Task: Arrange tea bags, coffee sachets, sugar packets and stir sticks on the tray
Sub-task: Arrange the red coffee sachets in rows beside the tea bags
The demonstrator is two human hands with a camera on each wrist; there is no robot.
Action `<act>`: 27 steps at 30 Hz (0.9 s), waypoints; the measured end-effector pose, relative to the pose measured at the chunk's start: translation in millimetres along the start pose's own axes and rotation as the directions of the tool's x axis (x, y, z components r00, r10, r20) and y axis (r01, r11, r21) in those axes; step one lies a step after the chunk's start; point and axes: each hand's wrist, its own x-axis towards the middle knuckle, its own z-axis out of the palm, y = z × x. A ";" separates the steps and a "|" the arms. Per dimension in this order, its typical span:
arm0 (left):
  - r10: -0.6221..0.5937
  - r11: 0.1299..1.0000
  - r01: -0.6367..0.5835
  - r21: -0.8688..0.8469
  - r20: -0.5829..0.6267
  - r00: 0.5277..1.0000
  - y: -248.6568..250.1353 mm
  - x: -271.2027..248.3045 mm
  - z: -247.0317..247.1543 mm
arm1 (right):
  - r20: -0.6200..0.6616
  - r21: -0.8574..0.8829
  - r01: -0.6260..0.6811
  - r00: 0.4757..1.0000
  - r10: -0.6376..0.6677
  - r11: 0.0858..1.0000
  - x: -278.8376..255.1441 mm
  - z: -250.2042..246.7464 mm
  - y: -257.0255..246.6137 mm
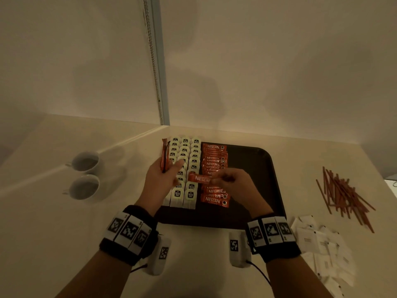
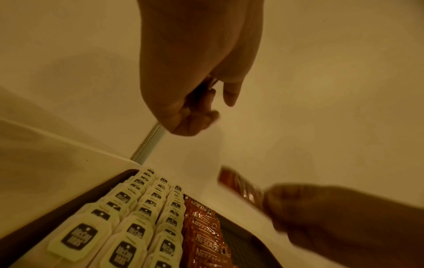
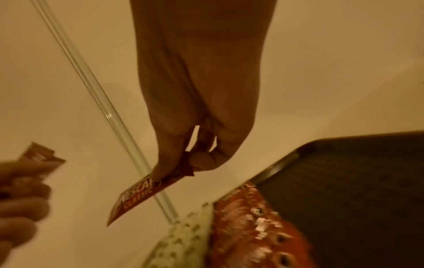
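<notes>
Tray (image 1: 257, 166), dark, lies on the pale counter (image 1: 53, 222), holding three columns of tea bags (image 1: 185, 168) beside a column of coffee sachets (image 1: 214, 160). The left hand (image 1: 160, 178) grips a spare bundle of sachets (image 1: 164, 157); the right hand (image 1: 234, 181) pinches one sachet (image 1: 199, 178) above the tray.

Probably a hotel or office refreshment corner: plain pale counter (image 1: 204, 265) against bare walls, two white cups (image 1: 86, 175), dark serving tray (image 1: 257, 168).
</notes>
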 end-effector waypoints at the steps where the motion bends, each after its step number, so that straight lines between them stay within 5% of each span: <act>1: -0.037 0.999 0.037 -0.003 0.002 0.999 -0.7 0.5 -1.8 | 0.018 -0.074 -0.042 0.999 0.043 0.996 -1.4 -3.7 10.1; 5: -0.128 0.988 0.131 -0.081 0.043 0.991 -3.4 6.8 -8.3 | 0.102 -0.304 -0.178 0.971 0.218 0.936 -11.0 -2.8 56.3; 9: -0.138 0.988 0.142 -0.059 0.068 0.988 -6.1 8.1 -8.4 | 0.126 -0.358 -0.211 0.954 0.272 0.909 -16.0 10.2 75.3; 27: -0.270 0.956 0.288 -0.055 0.217 0.938 1.2 0.0 -8.2 | -0.103 -0.489 -0.186 0.982 0.155 0.852 1.2 25.6 83.8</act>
